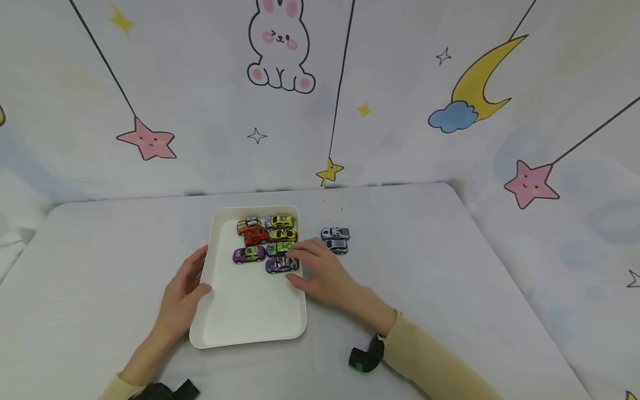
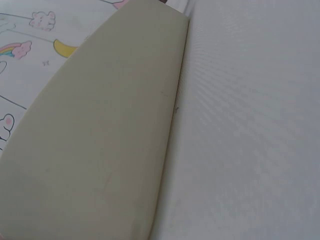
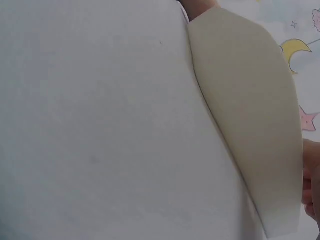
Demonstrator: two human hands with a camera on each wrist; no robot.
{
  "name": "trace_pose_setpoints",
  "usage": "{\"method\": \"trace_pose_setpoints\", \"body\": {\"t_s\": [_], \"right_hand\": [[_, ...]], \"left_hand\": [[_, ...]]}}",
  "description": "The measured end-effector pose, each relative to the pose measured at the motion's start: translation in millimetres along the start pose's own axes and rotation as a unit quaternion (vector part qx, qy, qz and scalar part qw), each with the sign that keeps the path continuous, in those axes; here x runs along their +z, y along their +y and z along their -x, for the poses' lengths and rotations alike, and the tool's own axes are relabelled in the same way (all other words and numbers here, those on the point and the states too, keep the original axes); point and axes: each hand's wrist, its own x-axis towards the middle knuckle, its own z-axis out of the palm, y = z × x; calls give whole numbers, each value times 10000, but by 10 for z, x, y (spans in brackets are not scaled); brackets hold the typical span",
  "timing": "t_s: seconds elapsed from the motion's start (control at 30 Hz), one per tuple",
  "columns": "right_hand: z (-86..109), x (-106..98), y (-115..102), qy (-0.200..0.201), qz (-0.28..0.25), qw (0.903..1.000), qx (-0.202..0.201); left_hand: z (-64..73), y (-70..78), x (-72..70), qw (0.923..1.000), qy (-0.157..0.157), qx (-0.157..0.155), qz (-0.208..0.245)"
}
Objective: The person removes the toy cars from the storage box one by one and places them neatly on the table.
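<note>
A white tray [image 1: 245, 311] lies on the table in the head view, with several small toy cars in its far half. My left hand [image 1: 182, 294] grips the tray's left side, thumb on the rim and fingers along the outer wall. Over the right rim reaches my right hand [image 1: 325, 272], thumb and fingers apart around the right end of a dark purple toy car [image 1: 280, 265]. Its fingertips overlap a green toy car [image 1: 276, 249]. Close by are a purple-and-green car [image 1: 249, 254], a red car [image 1: 255, 236] and a yellow car [image 1: 284, 235].
Outside the tray, right of it, two grey-white toy cars [image 1: 335, 233] sit side by side, one partly behind my right hand. An orange car [image 1: 248, 224] and a yellow-green car [image 1: 280, 221] stand along the tray's far end. Beige sleeves [image 2: 100, 125] fill much of both wrist views.
</note>
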Motion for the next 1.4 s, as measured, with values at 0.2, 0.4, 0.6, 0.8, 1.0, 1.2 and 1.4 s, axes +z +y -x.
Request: {"method": "trace_pose_setpoints", "body": {"t_s": [0.2,0.4,0.6,0.8,1.0,1.2,1.4], "right_hand": [[-155,-97,-14,-979,428,9943,76],[-251,-127,-27,-1411,680,9876,100],[-308,-119,-23,-1589,716,9845,184],[-337,-75,-32,-1774,986,9786,354],[-375,-71,-87,-1907,1248,9723,514],[-369,-60,-138,-1990,1520,9660,640],[-332,3,-187,-1766,1960,9639,370]], "left_hand": [[9,10,17,9999,7,-90,-87],[-2,33,24,9998,20,-112,-189],[-18,34,23,9998,35,-117,-129],[-9,29,18,9998,55,-115,-171],[-2,17,18,9999,64,-81,-75],[-3,9,22,10000,41,-18,-4],[-1,19,-1,10000,83,28,-11]]}}
